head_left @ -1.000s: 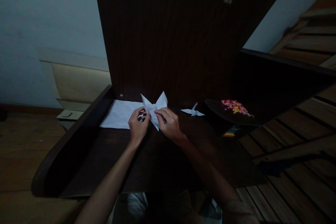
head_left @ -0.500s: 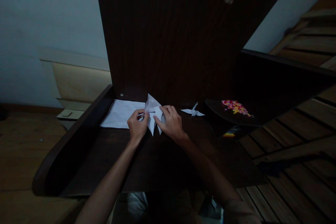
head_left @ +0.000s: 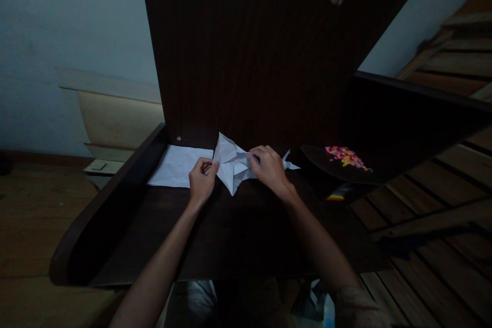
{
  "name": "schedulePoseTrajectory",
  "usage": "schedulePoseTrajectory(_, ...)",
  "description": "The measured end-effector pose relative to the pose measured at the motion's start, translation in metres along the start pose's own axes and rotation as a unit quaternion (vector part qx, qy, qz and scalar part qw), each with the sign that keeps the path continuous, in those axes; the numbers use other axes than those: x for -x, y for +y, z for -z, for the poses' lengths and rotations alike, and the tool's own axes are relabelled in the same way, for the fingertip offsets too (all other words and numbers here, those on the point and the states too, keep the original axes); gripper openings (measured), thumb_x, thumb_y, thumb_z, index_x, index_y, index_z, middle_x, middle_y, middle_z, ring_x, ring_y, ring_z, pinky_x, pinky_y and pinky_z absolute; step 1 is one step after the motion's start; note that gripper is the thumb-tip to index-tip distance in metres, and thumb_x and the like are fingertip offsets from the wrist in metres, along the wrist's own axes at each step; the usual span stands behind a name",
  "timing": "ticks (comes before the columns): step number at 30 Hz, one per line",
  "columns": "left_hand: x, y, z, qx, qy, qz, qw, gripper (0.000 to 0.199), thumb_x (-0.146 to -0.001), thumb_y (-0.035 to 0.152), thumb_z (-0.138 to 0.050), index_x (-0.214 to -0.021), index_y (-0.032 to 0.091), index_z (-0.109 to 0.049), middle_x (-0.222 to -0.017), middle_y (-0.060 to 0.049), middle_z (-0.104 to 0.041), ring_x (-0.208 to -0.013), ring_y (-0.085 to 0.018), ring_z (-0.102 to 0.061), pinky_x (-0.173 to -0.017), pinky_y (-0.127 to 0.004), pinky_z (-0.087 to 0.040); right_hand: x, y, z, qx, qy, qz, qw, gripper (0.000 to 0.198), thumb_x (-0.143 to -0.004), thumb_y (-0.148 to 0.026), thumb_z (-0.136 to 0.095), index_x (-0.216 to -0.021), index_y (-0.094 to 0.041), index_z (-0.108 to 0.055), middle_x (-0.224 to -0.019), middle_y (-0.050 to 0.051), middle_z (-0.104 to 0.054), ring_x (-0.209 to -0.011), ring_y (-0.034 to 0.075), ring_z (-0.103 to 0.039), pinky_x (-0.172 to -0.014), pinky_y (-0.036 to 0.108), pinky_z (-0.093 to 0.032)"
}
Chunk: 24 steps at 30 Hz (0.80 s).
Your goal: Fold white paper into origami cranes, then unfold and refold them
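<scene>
I see the creased paper (head_left: 227, 164) mid-desk, pinched by the left hand (head_left: 201, 180) at nine o'clock and right hand (head_left: 272, 170) at three. Creasing looks done, flaps unsettled; the paper bird (head_left: 292, 166), beyond at three, looks finished.

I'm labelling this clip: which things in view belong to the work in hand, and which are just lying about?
In use:
Folded white paper, held by the left hand and right hand

Apparently just lying about:
Paper bird, partly hidden behind the right hand
Flat white paper
Small pink and yellow pieces
</scene>
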State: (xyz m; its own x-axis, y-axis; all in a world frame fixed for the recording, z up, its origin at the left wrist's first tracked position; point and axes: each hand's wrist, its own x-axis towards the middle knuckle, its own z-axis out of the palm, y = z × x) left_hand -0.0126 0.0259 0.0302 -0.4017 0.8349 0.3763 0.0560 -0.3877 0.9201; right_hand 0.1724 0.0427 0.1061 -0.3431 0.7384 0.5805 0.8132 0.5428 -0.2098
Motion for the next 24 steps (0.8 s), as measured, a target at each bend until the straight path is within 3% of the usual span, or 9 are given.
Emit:
schedulePoseTrajectory(4,-0.004,0.0,0.002,0.036,-0.018,0.024,0.999,0.023,-0.072,0.036,-0.068,-0.076,0.019,-0.055,-0.069,0.0,-0.062,-0.069,-0.015,-0.063,-0.064,-0.024,-0.049,-0.014,0.016,0.027,-0.064,-0.039,-0.03,0.997,0.022,-0.088,-0.024,-0.052,-0.085,-0.017,-0.073,-0.089,0.007,-0.071,-0.081,0.02,-0.063,-0.073,0.031,-0.045)
schedulePoseTrajectory(8,-0.007,0.001,0.004,0.053,-0.055,0.044,0.996,0.025,-0.068,0.037,-0.071,-0.074,0.018,-0.055,-0.063,0.001,-0.061,-0.059,-0.012,-0.059,-0.054,-0.02,-0.043,-0.027,0.033,0.05,-0.124,-0.135,-0.064,0.981,0.026,-0.083,-0.034,-0.056,-0.077,-0.015,-0.073,-0.07,0.003,-0.068,-0.065,0.016,-0.059,-0.058,0.026,-0.04)
schedulePoseTrajectory(13,-0.009,0.0,0.008,0.103,-0.121,0.084,0.984,0.03,-0.062,0.038,-0.075,-0.074,0.018,-0.056,-0.057,0.003,-0.061,-0.049,-0.01,-0.053,-0.049,-0.019,-0.038,-0.039,0.056,0.062,-0.285,-0.231,-0.131,0.921,0.026,-0.071,-0.04,-0.068,-0.071,-0.014,-0.07,-0.061,0.001,-0.064,-0.054,0.011,-0.054,-0.049,0.022,-0.035)
schedulePoseTrajectory(15,-0.011,-0.002,0.01,0.125,-0.147,0.107,0.975,0.035,-0.059,0.041,-0.077,-0.074,0.019,-0.056,-0.058,0.002,-0.062,-0.049,-0.011,-0.055,-0.049,-0.021,-0.041,-0.041,0.063,0.061,-0.334,-0.261,-0.166,0.89,0.026,-0.066,-0.039,-0.073,-0.073,-0.014,-0.07,-0.062,0.002,-0.066,-0.053,0.011,-0.055,-0.048,0.022,-0.037)
schedulePoseTrajectory(18,-0.018,-0.005,0.014,0.131,-0.149,0.133,0.971,0.042,-0.052,0.048,-0.08,-0.073,0.02,-0.055,-0.057,0.002,-0.063,-0.05,-0.013,-0.058,-0.049,-0.023,-0.043,-0.037,0.072,0.054,-0.39,-0.257,-0.193,0.863,0.029,-0.059,-0.031,-0.08,-0.081,-0.015,-0.07,-0.068,0.003,-0.069,-0.06,0.013,-0.061,-0.052,0.022,-0.043)
schedulePoseTrajectory(21,-0.025,-0.007,0.021,0.133,-0.091,0.133,0.978,0.047,-0.047,0.051,-0.081,-0.07,0.02,-0.056,-0.054,0.003,-0.062,-0.047,-0.012,-0.056,-0.047,-0.023,-0.044,-0.029,0.078,0.038,-0.471,-0.229,-0.226,0.821,0.046,-0.051,-0.02,-0.085,-0.092,-0.017,-0.067,-0.081,0.004,-0.072,-0.072,0.016,-0.066,-0.064,0.026,-0.052)
schedulePoseTrajectory(24,-0.03,-0.006,0.031,0.113,-0.049,0.128,0.984,0.048,-0.046,0.051,-0.082,-0.071,0.018,-0.058,-0.053,0.003,-0.061,-0.047,-0.012,-0.056,-0.047,-0.022,-0.043,-0.021,0.08,0.015,-0.528,-0.241,-0.263,0.771,0.048,-0.049,-0.018,-0.085,-0.093,-0.016,-0.065,-0.078,0.005,-0.072,-0.071,0.017,-0.067,-0.067,0.029,-0.054)
